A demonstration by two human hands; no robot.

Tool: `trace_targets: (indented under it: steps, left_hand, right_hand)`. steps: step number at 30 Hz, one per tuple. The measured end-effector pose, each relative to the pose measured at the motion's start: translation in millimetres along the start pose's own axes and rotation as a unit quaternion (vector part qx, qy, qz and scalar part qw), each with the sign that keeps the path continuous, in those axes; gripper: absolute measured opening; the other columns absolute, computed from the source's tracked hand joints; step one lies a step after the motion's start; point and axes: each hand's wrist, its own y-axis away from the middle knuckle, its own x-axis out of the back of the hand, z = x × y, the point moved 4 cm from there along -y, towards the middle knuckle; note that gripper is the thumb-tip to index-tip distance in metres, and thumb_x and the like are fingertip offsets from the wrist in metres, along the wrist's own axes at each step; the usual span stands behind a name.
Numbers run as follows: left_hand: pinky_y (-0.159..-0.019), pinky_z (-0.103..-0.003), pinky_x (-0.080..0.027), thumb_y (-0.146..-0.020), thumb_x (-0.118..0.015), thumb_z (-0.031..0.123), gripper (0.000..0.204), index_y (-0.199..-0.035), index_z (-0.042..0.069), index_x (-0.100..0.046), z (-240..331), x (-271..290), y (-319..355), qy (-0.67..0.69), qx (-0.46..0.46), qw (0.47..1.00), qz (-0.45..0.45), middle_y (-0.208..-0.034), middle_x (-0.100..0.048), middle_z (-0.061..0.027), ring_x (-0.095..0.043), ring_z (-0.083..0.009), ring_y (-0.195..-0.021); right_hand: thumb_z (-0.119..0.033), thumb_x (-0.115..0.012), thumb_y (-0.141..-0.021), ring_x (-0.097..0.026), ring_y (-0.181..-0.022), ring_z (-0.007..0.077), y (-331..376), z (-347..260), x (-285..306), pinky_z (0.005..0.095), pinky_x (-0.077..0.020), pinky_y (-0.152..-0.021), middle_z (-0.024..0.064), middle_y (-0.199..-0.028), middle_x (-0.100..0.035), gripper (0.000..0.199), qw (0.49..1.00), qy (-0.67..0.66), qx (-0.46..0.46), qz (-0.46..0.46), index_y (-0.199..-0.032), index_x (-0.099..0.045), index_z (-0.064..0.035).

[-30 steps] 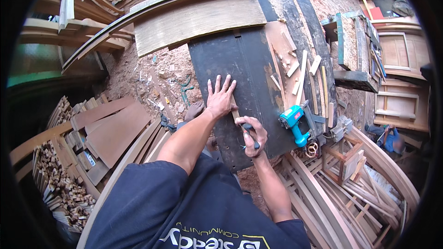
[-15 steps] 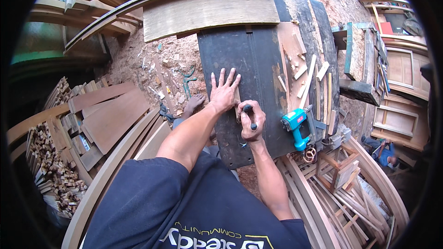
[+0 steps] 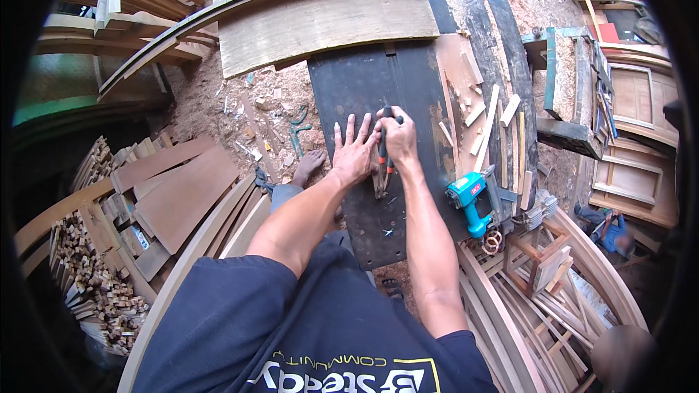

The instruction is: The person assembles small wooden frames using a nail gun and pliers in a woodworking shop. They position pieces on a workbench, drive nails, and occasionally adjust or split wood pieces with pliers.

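1. Pliers (image 3: 383, 151), head down at a narrow wood strip (image 3: 375, 175) on the black table (image 3: 349, 76); work appears under way, the remainder untellable.
2. Right hand (image 3: 400, 140): closed round the handles. Left hand (image 3: 353, 158): spread flat, grasping nothing, partly hiding the strip.
3. Nail gun (image 3: 470, 196) and offcuts (image 3: 486, 131): rightward, clear of both hands.

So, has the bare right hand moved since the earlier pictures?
Yes: the bare right hand has moved forward, now farther out than the teal pistol-shaped tool.
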Motion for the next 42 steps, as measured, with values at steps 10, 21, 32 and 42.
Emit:
trace_targets:
  steps: [10, 21, 32, 42]
  left_hand:
    - [-0.117, -0.067, 0.003, -0.074, -0.079, 0.054, 0.112, -0.160, 0.017, -0.018, 10.6, 13.1, -1.9, 0.002, 0.025, 0.998, -0.053, -0.168, 0.000, -0.0145, 0.008, -0.0460, -0.151]
    - [-0.122, -0.057, -0.010, -0.092, -0.062, 0.022, 0.047, -0.137, 0.009, -0.053, 45.7, -14.8, 37.1, -0.070, -0.336, 0.938, 0.045, -0.158, -0.033, -0.0155, -0.022, -0.0328, -0.151]
    - [-0.103, -0.046, -0.034, -0.086, -0.062, 0.013, 0.033, -0.119, 0.011, -0.062, 38.5, -37.9, 64.8, -0.117, -0.408, 0.905, 0.004, -0.119, -0.058, -0.0077, -0.051, -0.0249, -0.121]
    - [-0.111, -0.046, -0.032, -0.088, -0.058, 0.005, 0.024, -0.111, 0.009, -0.065, 35.5, -33.8, 102.0, -0.058, -0.379, 0.919, 0.097, -0.125, -0.059, -0.0110, -0.047, -0.0289, -0.133]
  right_hand:
    - [-0.010, -0.050, -0.087, -0.060, -0.094, 0.0274, 134.6, -24.1, 113.6, 0.0444, -0.0524, -0.088, 0.0174, -0.102, -0.059, 0.040, 0.946, -0.263, 0.103, 0.158, -0.124, -0.051, 0.0044]
    - [-0.003, -0.050, -0.073, -0.043, -0.137, 0.0361, 273.1, 53.7, 115.1, 0.0545, -0.0359, -0.113, 0.0225, -0.141, -0.047, 0.083, 0.816, -0.342, 0.223, 0.409, -0.153, -0.029, -0.0074]
    - [-0.018, -0.054, -0.101, -0.058, -0.093, 0.0209, 334.5, 135.5, 130.8, 0.0435, -0.0492, -0.091, 0.0051, -0.096, -0.059, 0.026, 0.655, -0.448, 0.210, 0.572, -0.125, -0.052, -0.0072]
    - [-0.039, -0.044, -0.106, -0.054, -0.126, 0.0289, 254.4, 219.0, 176.1, 0.0537, -0.0469, -0.106, 0.0115, -0.131, -0.054, 0.043, 0.516, -0.667, 0.090, 0.531, -0.132, -0.042, -0.0055]
